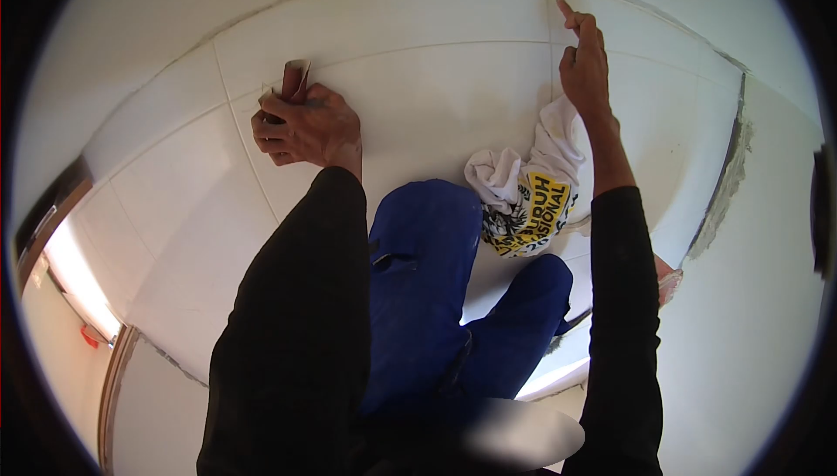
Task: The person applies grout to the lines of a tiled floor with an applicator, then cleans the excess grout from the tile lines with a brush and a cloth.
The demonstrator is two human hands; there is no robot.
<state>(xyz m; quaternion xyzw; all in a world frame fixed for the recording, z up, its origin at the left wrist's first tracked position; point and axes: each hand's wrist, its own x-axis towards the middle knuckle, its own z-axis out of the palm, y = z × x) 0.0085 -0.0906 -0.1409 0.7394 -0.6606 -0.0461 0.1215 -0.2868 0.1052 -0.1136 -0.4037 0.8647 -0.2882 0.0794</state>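
At the upper left, my left hand (309, 129) is wrapped round a brown folded piece (295, 81), which looks like sandpaper, and rests on the white tiles (418, 84). My right hand (585, 71) is raised at the upper right, close to a grout line. Its index finger points out along the tiles while the other fingers are curled, and whether it holds anything small is hidden. Just below that hand lies a crumpled white cloth (532, 193) with yellow and black print.
My knees in blue trousers (427, 241) are bent in the middle, beside the cloth. A rough cement edge (728, 180) runs along the right wall. Wooden frames (118, 389) stand at the left. A pinkish object (668, 282) shows beyond my right sleeve.
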